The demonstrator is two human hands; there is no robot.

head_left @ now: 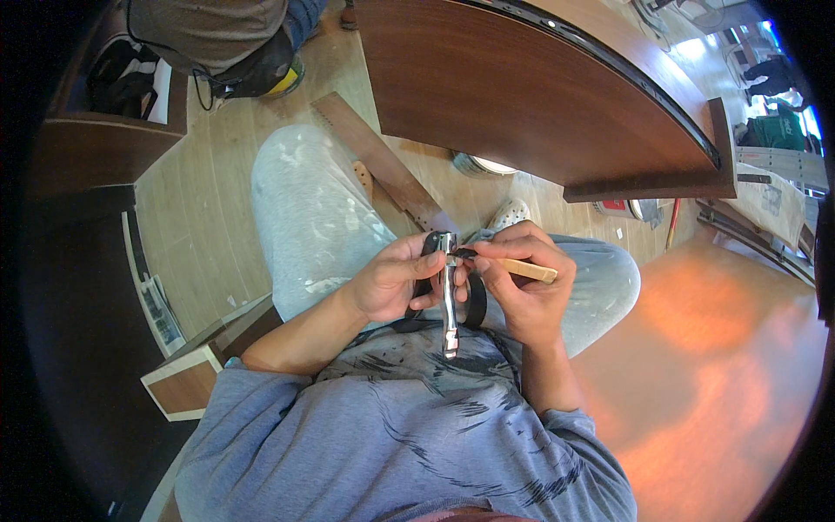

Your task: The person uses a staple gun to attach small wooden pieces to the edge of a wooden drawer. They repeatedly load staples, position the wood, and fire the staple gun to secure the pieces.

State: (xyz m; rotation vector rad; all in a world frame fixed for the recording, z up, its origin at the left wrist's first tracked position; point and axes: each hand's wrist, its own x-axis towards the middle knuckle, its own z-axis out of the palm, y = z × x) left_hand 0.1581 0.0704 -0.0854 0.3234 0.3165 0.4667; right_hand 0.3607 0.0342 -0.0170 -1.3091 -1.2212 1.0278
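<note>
Long dark-brown wooden panel (522,96): stood ahead, towards the right. Flat brown wooden board (376,158): lay on the pale plank floor (213,204). Slim, shiny silver metal piece (449,300): was in the left hand (387,283), clamped near its upper end. Tan wooden-handled tool (532,271): was pinched in the right hand (531,296); whether its dark tip touched metal was unclear.

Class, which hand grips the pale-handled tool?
The right hand: it grips that pale-handled tool, whereas the left hand holds a shiny metal piece.
</note>
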